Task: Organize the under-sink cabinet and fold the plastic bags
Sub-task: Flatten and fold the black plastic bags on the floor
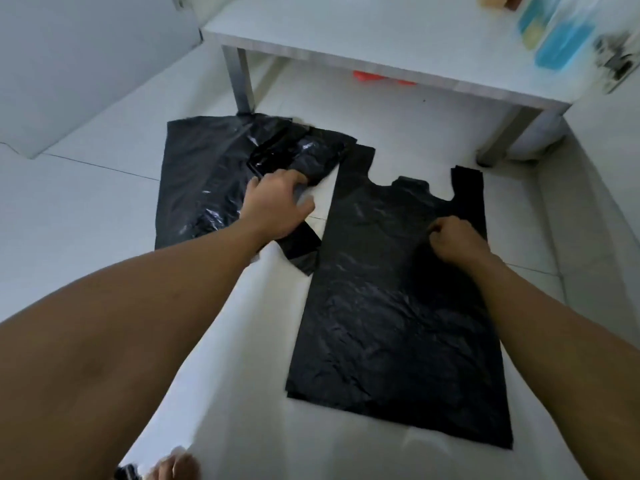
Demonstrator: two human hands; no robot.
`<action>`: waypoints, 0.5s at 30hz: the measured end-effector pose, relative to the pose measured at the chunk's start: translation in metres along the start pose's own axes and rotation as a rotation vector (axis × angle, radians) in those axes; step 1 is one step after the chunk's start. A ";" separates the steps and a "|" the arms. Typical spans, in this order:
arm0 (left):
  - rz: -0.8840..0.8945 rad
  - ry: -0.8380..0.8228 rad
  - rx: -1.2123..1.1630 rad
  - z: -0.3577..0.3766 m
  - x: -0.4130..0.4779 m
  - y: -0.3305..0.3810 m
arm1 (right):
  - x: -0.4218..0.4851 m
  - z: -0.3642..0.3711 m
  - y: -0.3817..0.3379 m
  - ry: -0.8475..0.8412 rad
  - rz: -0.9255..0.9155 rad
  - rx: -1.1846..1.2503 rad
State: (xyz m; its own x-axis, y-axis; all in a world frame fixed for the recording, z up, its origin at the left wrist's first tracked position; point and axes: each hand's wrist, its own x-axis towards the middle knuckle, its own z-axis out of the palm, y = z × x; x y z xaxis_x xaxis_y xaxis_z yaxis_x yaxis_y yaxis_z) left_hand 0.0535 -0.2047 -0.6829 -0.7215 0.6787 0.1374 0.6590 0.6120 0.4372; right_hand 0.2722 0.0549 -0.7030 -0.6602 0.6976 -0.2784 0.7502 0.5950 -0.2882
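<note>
lying spread on the white floor, the flat bag is seen with its long axis running away from the person, its two handles pointing at the white table beyond its far end. the right hand is set on the flat bag's upper part, just below the handles, fingers curled under and seemingly pinching the film; whether a fold is actually caught cannot be told. the left hand is placed off the flat bag's left edge, fingers curled round a strip of the crumpled bags heaped just left of the flat bag. the right hand is judged the nearer one for folding, and a lengthwise fold seems called for: the right edge would be carried leftward across the short axis.
</note>
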 end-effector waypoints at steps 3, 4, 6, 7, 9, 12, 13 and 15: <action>-0.227 0.148 0.028 -0.036 -0.011 -0.054 | -0.003 0.000 -0.041 0.106 -0.101 0.059; -0.313 0.168 0.030 -0.043 -0.016 -0.070 | -0.004 0.003 -0.061 0.117 -0.156 0.092; -0.479 0.161 0.034 -0.048 -0.028 -0.099 | -0.007 0.013 -0.108 0.124 -0.297 0.160; -0.553 0.132 0.037 -0.047 -0.036 -0.113 | -0.009 0.019 -0.134 0.123 -0.374 0.182; -0.655 0.044 0.013 -0.038 -0.052 -0.137 | -0.015 0.036 -0.185 0.105 -0.529 0.194; -0.692 -0.057 -0.026 -0.021 -0.072 -0.155 | -0.025 0.069 -0.247 0.007 -0.693 0.148; -0.696 -0.076 -0.003 -0.016 -0.075 -0.157 | -0.027 0.079 -0.260 -0.037 -0.698 0.109; -0.695 -0.063 0.039 -0.010 -0.077 -0.159 | -0.024 0.097 -0.272 -0.123 -0.630 -0.003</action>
State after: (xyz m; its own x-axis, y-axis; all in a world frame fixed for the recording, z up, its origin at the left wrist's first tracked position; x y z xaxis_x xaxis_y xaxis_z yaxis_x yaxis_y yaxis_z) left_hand 0.0023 -0.3587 -0.7537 -0.9657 0.1460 -0.2149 0.0571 0.9262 0.3727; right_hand 0.0803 -0.1623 -0.7070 -0.9737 0.1632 -0.1592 0.2171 0.8771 -0.4286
